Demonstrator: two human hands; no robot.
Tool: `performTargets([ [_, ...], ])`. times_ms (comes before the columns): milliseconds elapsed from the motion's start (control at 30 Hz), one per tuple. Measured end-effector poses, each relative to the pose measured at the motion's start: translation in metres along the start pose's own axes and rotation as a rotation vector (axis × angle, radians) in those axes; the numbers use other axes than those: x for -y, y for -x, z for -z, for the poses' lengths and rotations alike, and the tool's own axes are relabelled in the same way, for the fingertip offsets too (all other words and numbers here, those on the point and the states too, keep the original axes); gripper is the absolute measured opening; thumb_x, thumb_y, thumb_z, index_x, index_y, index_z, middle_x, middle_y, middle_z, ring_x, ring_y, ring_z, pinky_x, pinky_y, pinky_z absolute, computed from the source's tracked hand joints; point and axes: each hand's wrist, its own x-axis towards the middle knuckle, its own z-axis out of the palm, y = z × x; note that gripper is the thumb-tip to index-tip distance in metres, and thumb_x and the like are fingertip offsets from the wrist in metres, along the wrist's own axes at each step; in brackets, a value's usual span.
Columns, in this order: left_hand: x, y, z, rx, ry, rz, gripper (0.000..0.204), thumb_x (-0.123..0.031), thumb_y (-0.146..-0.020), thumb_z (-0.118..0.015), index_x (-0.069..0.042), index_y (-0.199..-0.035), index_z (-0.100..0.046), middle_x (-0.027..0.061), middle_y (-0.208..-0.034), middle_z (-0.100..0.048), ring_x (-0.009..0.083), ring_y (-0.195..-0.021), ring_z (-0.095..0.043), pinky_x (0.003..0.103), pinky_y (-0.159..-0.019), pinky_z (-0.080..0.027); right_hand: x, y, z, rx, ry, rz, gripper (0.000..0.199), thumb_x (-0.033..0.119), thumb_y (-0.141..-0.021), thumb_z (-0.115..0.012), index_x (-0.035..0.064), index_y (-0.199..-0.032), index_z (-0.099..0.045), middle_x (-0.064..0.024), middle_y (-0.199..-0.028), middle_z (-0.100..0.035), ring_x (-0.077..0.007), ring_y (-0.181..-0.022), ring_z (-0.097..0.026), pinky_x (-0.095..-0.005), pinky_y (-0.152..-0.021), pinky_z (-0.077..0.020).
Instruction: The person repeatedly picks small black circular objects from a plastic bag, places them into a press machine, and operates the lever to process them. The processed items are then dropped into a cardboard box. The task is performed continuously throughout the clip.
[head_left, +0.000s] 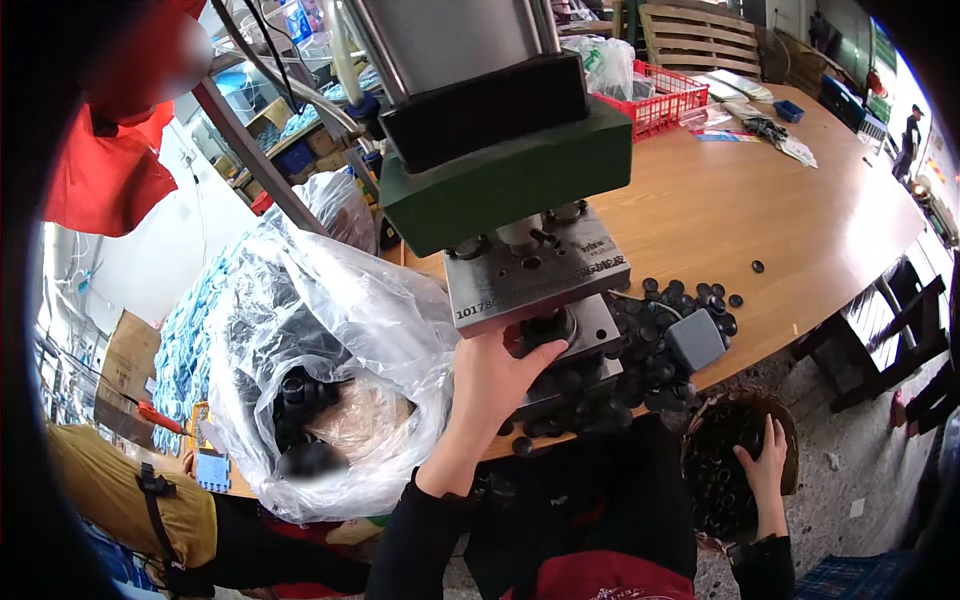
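Note:
My left hand (495, 380) reaches into the gap of a press, below its steel upper die plate (538, 268). Its thumb and fingers close around a black round part (545, 328) on the lower steel die block (597, 328); some fingertips are hidden. Low at the right, my right hand (768, 462) hangs over a round bin (790, 412) of black rings (722, 485). Its fingers are stretched out and apart, with nothing seen in them. Many small black round pieces (655, 345) lie heaped beside the die, around a grey block (697, 340).
The green press head (510, 180) stands over my left hand. A clear plastic bag (390, 340) with black parts inside sits to the left. Far back on the wooden table (720, 210) are a red basket (672, 105) and gloves (790, 145). Another person's yellow sleeve (150, 490) shows at left.

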Motion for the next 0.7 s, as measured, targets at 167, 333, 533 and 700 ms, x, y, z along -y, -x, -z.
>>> performTargets([
  [167, -0.004, -0.010, -0.004, 0.010, -0.151, -0.071, 0.042, -0.023, -0.073, -0.083, -0.002, -0.106, -0.066, 0.0085, -0.091, -0.069, 0.0174, -0.076, -0.062, 0.031, -0.069, -0.050, 0.020, -0.021, 0.008, -0.144, -0.175, 0.254, 0.057, 0.021, -0.091, -0.065, 0.0048, -0.141, -0.043, -0.0177, -0.146, -0.040, -0.0356, -0.134, -0.039, -0.0450, -0.108, -0.0348],
  [333, -0.005, 0.000, -0.007, -0.035, -0.073, 0.033, 0.042, -0.024, -0.074, -0.082, -0.002, -0.107, -0.066, 0.0075, -0.089, -0.069, 0.0172, -0.073, -0.063, 0.031, -0.069, -0.050, 0.120, -0.063, 0.034, -0.236, -0.181, 0.632, 0.047, 0.018, -0.089, -0.065, 0.0045, -0.133, -0.054, -0.0152, -0.139, -0.050, -0.0325, -0.131, -0.044, -0.0451, -0.108, -0.0342],
  [533, -0.003, -0.009, 0.001, 0.050, 0.030, 0.002, 0.045, -0.026, -0.074, -0.083, -0.002, -0.108, -0.066, 0.0076, -0.091, -0.070, 0.0169, -0.075, -0.064, 0.030, -0.071, -0.051, 0.164, -0.083, 0.034, -0.165, -0.164, 0.617, 0.048, 0.023, -0.087, -0.065, 0.0054, -0.131, -0.055, -0.0139, -0.140, -0.050, -0.0325, -0.132, -0.043, -0.0450, -0.108, -0.0333],
  [700, 0.000, -0.013, 0.004, 0.076, -0.094, -0.033, 0.047, -0.028, -0.073, -0.084, -0.002, -0.108, -0.066, 0.0099, -0.093, -0.071, 0.0178, -0.075, -0.065, 0.031, -0.071, -0.052, 0.158, -0.086, 0.018, -0.145, -0.122, 0.579, 0.047, 0.028, -0.089, -0.064, 0.0056, -0.130, -0.056, -0.0140, -0.139, -0.051, -0.0313, -0.132, -0.044, -0.0456, -0.109, -0.0317],
])
